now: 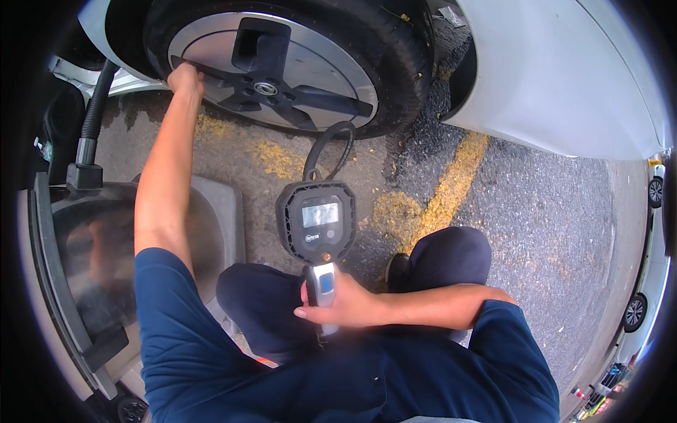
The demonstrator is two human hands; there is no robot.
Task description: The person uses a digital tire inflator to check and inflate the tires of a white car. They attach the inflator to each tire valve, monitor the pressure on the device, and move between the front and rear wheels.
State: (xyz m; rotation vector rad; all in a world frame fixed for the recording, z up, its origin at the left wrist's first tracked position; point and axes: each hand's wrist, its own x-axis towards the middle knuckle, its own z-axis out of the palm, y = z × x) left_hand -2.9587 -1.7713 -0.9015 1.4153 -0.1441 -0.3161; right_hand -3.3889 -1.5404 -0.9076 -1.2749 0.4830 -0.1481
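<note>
My right hand (351,301) is closed around the handle of a digital tyre inflator gauge (317,222), held between my knees with its display facing up. From the gauge's top, a black hose (316,153) loops up to the lower edge of a car wheel (265,89); where it ends is hard to see. My left hand (185,79) reaches to the left edge of the wheel rim, its fingers bent against a dark spoke; whether it holds anything is hidden. The black tyre (404,58) surrounds the silver and black wheel cover.
A grey machine with a dark, glossy cover (100,238) stands at the left, a ribbed black hose (95,108) rising from it. White car bodywork (560,79) overhangs the upper right. A yellow painted line (455,177) crosses the asphalt. Parked cars (648,264) line the far right.
</note>
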